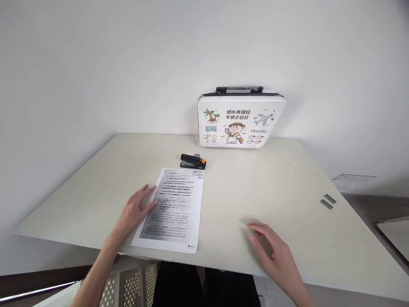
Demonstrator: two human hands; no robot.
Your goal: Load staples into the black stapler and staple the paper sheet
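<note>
My left hand (136,209) rests on the left edge of a printed sheet of paper (174,209), its fingers stretched out and apart. The sheet lies flat near the table's front edge; whether more sheets are beneath it, I cannot tell. Just beyond its top edge sits a black stapler (193,161) with an orange part at its right end. My right hand (275,253) hovers over or lightly meets the table right of the paper, thumb and fingers apart, holding nothing.
A white carrying case (241,123) with cartoon prints and a black handle stands against the wall at the back of the pale table (249,187). Two strips of staples (326,204) lie near the right edge. Another small grey strip (197,155) is behind the stapler.
</note>
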